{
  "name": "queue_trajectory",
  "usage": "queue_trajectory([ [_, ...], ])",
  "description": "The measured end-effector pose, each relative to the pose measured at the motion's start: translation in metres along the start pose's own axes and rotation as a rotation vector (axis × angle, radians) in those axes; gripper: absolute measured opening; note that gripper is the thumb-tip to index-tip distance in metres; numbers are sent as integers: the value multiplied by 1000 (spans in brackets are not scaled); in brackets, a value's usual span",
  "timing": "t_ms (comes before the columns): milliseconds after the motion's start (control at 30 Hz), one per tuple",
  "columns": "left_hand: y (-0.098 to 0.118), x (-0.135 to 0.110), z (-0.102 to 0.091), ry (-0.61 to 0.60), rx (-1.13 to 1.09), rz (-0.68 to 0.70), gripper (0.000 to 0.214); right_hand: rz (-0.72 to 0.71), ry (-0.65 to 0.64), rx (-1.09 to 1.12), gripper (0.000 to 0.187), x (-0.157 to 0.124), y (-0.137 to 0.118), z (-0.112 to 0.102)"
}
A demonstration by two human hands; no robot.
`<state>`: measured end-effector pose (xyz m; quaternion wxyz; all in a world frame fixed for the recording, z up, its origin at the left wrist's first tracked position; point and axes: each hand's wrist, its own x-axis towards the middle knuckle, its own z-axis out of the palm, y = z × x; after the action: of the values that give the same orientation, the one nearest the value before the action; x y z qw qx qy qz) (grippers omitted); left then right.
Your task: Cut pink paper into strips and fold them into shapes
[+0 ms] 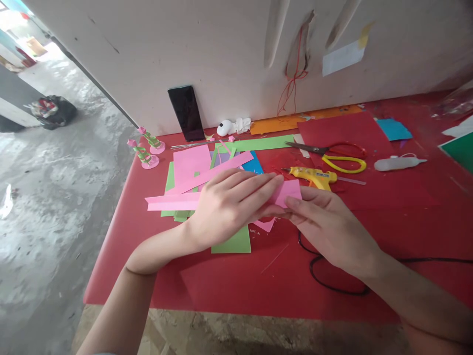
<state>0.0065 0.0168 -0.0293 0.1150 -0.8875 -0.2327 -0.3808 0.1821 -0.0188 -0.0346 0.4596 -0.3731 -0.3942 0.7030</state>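
Observation:
A long pink paper strip (173, 201) with a lengthwise crease runs beneath my left hand (232, 207); its right end shows between my hands. My left hand lies across the strip with fingers together, its thumb mostly hidden. At the right end, my right hand (321, 217) pinches the paper between thumb and fingers. Under and behind my left hand are a second pink strip (236, 166), a pink sheet (192, 160) and green paper (236, 241). Just beyond my right hand lies a yellow glue gun (314, 176).
Scissors (328, 153) with red and yellow handles lie behind the glue gun, near a small plastic bottle (397, 162). A phone (186, 113) leans on the white wall. Two paper flowers (148, 159) stand at the left table edge. A black cord (318, 276) loops at the right.

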Motion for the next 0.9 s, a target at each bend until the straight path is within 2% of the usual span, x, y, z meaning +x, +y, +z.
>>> queue_trajectory([
  [167,1,0,-9,-74,-47,-40,31,-37,-14,-72,10,-7,-6,-1],
  [233,2,-1,-11,-76,-76,-55,34,-50,-59,-112,13,-10,-7,-2],
  [333,4,-2,-12,-46,-82,-64,31,-71,-115,-181,22,-12,-10,-2],
  [500,5,-1,-11,17,-59,-38,29,-147,-73,-340,24,-14,-16,-2],
  [633,6,2,-13,-21,-79,-40,25,-268,-120,-525,21,-15,-20,-3],
  [767,6,2,-15,-5,-106,-24,21,-442,-129,-695,24,-14,-21,-3],
  [833,6,1,-16,-14,-134,-16,17,-586,-68,-805,20,-14,-20,-3],
  [900,6,-1,-18,-31,-162,-14,13,-724,68,-924,15,-15,-19,-4],
])
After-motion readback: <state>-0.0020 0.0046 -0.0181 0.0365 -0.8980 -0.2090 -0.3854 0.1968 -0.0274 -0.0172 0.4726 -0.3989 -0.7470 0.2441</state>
